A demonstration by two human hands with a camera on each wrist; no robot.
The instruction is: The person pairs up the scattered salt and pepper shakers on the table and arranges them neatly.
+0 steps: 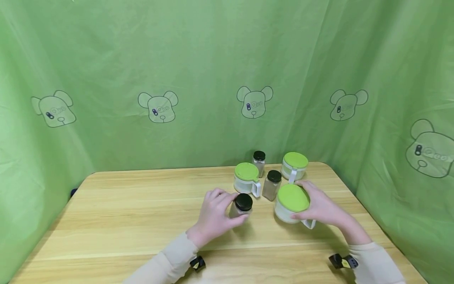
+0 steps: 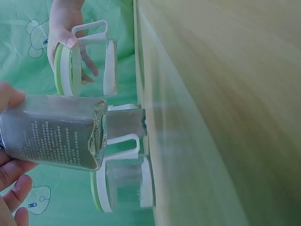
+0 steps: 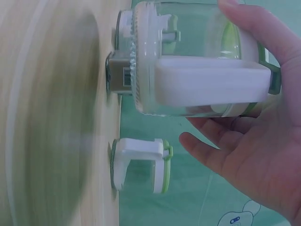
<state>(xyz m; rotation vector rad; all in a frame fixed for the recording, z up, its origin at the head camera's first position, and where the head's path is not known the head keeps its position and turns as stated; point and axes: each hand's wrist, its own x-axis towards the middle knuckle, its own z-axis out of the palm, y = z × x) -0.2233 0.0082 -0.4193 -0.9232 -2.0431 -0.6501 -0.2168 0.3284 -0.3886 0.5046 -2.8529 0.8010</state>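
Note:
My left hand point(image 1: 214, 213) grips a square glass spice bottle point(image 2: 56, 132) near its black lid, with thumb and fingers on opposite sides. Brownish-grey powder fills the bottle, and fine printing runs down one side. In the left wrist view its base hangs above the table. To the right, my right hand point(image 1: 320, 205) holds a round clear seasoning jar point(image 1: 283, 213) around its green lid point(image 1: 292, 198). A white handle point(image 3: 211, 80) sticks out from this jar's side. The left wrist view shows a gap between the jar's base and the tabletop.
Behind the hands stand two more green-lidded jars, one left point(image 1: 244, 186) and one at the back right point(image 1: 293, 172). Two black-lidded spice bottles, one nearer point(image 1: 271, 190) and one farther point(image 1: 261, 169), stand among them. The wooden table point(image 1: 124, 221) ends at a green curtain point(image 1: 198, 59).

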